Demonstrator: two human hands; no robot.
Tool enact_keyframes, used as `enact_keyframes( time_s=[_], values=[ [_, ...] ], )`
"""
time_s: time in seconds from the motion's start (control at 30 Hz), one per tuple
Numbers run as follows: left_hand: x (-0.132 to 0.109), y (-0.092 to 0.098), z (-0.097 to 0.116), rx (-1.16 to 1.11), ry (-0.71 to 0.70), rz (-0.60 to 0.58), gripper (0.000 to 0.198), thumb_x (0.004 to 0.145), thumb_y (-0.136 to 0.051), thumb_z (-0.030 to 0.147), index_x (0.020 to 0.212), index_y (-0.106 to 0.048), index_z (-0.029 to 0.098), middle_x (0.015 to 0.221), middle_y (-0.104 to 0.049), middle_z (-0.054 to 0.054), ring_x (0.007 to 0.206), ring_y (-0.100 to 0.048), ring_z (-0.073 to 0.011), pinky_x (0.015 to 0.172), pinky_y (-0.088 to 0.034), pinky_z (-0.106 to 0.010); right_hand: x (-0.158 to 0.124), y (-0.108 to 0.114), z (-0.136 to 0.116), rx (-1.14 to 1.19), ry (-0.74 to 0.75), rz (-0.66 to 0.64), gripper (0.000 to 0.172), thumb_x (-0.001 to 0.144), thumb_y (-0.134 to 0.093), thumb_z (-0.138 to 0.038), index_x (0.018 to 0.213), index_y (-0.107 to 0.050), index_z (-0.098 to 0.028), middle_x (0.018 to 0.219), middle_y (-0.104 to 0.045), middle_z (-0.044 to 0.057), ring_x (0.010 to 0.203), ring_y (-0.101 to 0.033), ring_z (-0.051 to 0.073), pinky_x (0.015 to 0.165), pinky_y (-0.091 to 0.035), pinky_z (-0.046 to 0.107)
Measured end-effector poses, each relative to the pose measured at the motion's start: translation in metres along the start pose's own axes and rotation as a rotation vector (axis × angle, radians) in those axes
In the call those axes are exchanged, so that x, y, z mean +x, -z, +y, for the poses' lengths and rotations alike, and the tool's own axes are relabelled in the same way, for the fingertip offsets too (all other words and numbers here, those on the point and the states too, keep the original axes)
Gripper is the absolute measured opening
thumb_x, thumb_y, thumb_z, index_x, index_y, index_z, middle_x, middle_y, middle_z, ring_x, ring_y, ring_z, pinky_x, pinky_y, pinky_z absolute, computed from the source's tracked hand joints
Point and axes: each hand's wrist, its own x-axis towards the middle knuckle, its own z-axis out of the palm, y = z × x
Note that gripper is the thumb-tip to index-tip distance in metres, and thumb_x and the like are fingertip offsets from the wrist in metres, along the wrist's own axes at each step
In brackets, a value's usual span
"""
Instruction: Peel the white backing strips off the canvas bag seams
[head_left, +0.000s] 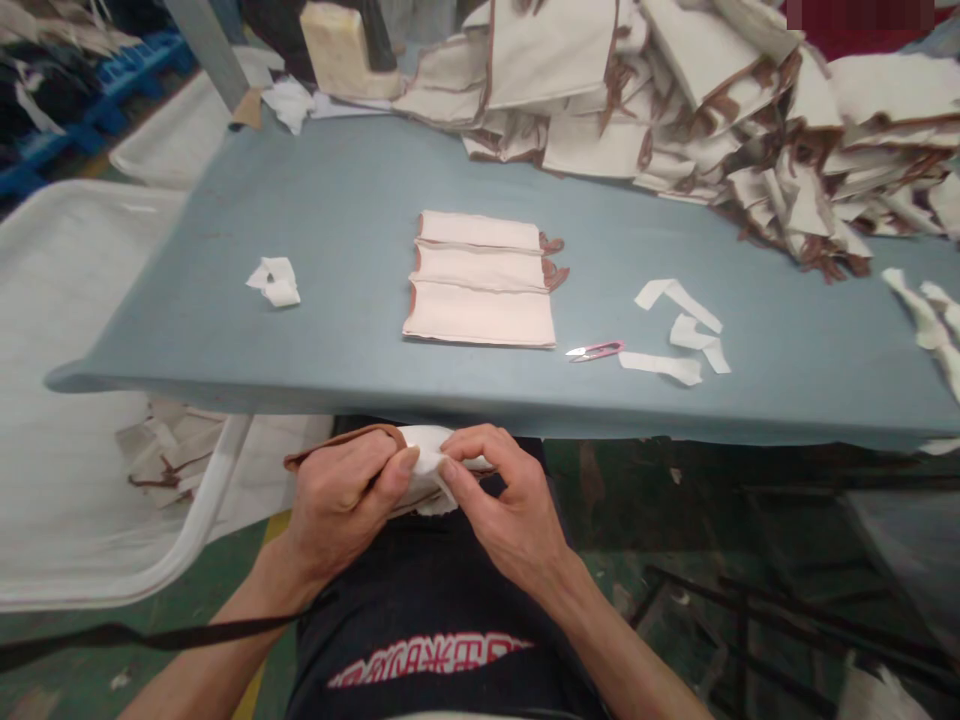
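Close to my lap, below the table's front edge, both hands are closed on one white cloth piece [424, 437] with brown trim. My left hand [341, 490] grips it by the brown-edged side, thumb on top. Thumb and forefinger of my right hand [504, 485] pinch the white cloth near its middle. The underside of the piece is hidden by my fingers. In front of me on the table lie three overlapping cream cloth pieces [478, 265] with brown edges and brown ties. Pink-handled thread snips [596, 350] rest to their right.
White strips [660, 368] lie beside the snips, and a crumpled white scrap [276, 282] lies at left on the blue-grey table [337, 200]. A large heap of brown-trimmed cloth pieces [585, 140] covers the back right. A white plastic bin [217, 500] with cloth pieces stands at left.
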Motion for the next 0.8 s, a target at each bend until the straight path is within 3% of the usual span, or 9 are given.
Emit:
enact_keyframes(
  time_s=[0.17,0.27,0.37,0.5,0.8],
  values=[
    [0.0,-0.005,-0.006,-0.01,-0.003,-0.026,0.034,0.099,-0.052,0.017,0.066,-0.048,0.022,0.057,-0.056,0.003,0.048,-0.044,-0.0122,0.052,-0.035,-0.026,-0.003,0.003,-0.007,-0.032,-0.026,0.028,0.015,0.096,-0.061,-0.023,0.083,-0.066,-0.022,0.086,-0.076,0.003,0.082,-0.067,0.018,0.08,-0.051,0.032],
    [0.001,-0.008,-0.006,-0.035,0.013,-0.036,0.034,0.098,-0.053,0.018,0.065,-0.047,0.023,0.055,-0.053,0.004,0.047,-0.043,-0.0122,0.052,-0.034,-0.026,-0.003,0.006,-0.01,-0.023,-0.156,0.001,0.016,0.096,-0.06,-0.03,0.084,-0.065,-0.021,0.074,-0.069,0.0,0.068,-0.061,0.015,0.067,-0.048,0.027],
    [0.0,-0.009,-0.005,-0.055,0.055,-0.024,0.035,0.097,-0.051,0.018,0.064,-0.043,0.023,0.054,-0.049,0.005,0.046,-0.04,-0.0117,0.051,-0.033,-0.026,-0.001,0.007,-0.008,0.039,-0.33,-0.07,0.022,0.094,-0.059,-0.039,0.083,-0.063,-0.02,0.063,-0.057,-0.004,0.055,-0.048,0.011,0.053,-0.037,0.023],
    [-0.001,-0.01,-0.004,-0.087,0.135,-0.014,0.038,0.097,-0.049,0.02,0.061,-0.041,0.023,0.053,-0.044,0.006,0.045,-0.037,-0.0111,0.05,-0.032,-0.025,0.003,0.013,-0.002,0.083,-0.476,-0.157,0.03,0.09,-0.063,-0.048,0.08,-0.062,-0.02,0.06,-0.049,-0.006,0.053,-0.04,0.01,0.05,-0.028,0.022],
    [-0.009,-0.016,0.006,-0.203,0.323,-0.009,0.041,0.098,-0.05,0.032,0.059,-0.044,0.022,0.056,-0.047,0.004,0.048,-0.041,-0.0109,0.048,-0.034,-0.024,0.007,0.024,-0.004,-0.102,-0.412,-0.222,0.036,0.093,-0.061,-0.048,0.069,-0.06,-0.02,0.058,-0.049,-0.005,0.056,-0.04,0.011,0.053,-0.027,0.024]
  ],
)
